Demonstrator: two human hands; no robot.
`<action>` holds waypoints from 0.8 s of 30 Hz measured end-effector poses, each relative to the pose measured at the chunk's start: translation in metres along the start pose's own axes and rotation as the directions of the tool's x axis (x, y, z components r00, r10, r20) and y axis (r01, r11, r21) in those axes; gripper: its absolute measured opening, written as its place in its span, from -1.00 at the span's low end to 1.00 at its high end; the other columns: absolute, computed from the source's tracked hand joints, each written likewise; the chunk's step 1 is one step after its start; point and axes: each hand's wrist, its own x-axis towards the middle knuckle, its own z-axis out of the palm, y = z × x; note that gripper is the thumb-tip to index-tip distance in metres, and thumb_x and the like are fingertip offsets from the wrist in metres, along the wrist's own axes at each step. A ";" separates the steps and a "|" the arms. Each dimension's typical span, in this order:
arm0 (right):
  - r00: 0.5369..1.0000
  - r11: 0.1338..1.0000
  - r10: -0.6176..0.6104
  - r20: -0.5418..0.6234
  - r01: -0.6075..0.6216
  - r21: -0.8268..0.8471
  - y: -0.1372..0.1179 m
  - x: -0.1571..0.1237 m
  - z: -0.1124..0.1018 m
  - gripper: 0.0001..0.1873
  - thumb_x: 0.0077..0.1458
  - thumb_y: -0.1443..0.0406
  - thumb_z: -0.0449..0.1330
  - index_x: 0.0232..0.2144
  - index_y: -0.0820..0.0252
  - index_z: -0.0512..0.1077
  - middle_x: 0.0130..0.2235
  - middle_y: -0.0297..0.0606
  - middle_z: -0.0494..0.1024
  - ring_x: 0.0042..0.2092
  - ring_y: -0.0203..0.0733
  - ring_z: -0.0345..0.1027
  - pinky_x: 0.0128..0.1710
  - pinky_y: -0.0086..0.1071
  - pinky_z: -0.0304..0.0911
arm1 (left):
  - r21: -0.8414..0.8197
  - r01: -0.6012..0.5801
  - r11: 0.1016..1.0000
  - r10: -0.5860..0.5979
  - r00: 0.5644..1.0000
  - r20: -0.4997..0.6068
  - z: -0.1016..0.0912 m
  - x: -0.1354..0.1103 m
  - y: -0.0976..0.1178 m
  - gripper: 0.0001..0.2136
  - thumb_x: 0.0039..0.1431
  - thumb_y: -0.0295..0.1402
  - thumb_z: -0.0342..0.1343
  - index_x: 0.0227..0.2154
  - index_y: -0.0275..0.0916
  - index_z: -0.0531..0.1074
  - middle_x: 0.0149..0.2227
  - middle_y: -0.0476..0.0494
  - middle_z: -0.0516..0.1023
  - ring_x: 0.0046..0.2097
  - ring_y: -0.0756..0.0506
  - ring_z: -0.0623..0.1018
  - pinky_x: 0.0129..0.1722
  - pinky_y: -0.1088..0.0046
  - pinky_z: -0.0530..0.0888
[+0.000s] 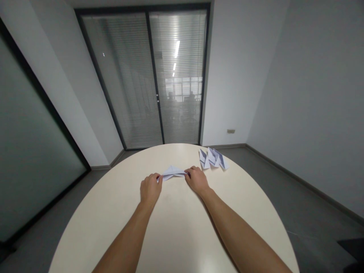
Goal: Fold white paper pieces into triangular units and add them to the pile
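Holds the folded paper [173, 172] by both ends, pinched in the fingers of the left hand [150, 187] at one tip and of the right hand [198, 179] at the other. Lies directly between the hands, over the far half of the round table [173, 223] (whether touching its top, hard to tell), with the long axis running side to side. Touches both hands, with neither nearer. Has the cluster of folded pieces [213, 157] beyond, closer to the right hand.

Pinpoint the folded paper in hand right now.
In the head view, the folded white paper is toward the far edge of the cream table, left of the other folded papers and held at its ends by the left hand and right hand.
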 end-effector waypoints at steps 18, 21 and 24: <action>0.992 0.988 0.051 -0.116 -0.033 0.149 -0.001 0.003 -0.005 -0.63 0.24 0.43 0.07 -0.02 0.14 0.57 0.01 -0.23 0.62 0.06 -0.11 0.40 0.09 -0.32 0.24 | 0.027 0.028 0.999 -0.029 0.999 0.023 -0.006 0.000 0.003 -0.70 0.42 -0.21 -0.09 -0.16 -0.16 0.55 -0.24 -0.16 0.68 -0.20 -0.17 0.63 -0.21 0.37 0.38; 0.988 0.987 0.050 -0.143 -0.027 0.160 -0.003 0.003 -0.008 -0.63 0.28 0.41 0.04 0.00 0.12 0.55 0.02 -0.23 0.61 0.05 -0.11 0.40 0.07 -0.31 0.24 | 0.028 0.033 0.999 -0.034 0.999 0.036 -0.006 0.000 0.003 -0.70 0.42 -0.22 -0.10 -0.16 -0.16 0.54 -0.25 -0.16 0.68 -0.22 -0.17 0.64 -0.24 0.37 0.37; 0.984 0.985 0.048 -0.171 -0.018 0.173 -0.005 0.004 -0.009 -0.64 0.31 0.38 0.02 0.03 0.12 0.53 0.00 -0.21 0.61 0.04 -0.10 0.40 0.06 -0.29 0.26 | 0.003 0.045 0.999 -0.045 0.998 0.051 -0.007 -0.001 0.005 -0.72 0.42 -0.24 -0.08 -0.13 -0.16 0.53 -0.23 -0.17 0.69 -0.21 -0.17 0.64 -0.23 0.37 0.38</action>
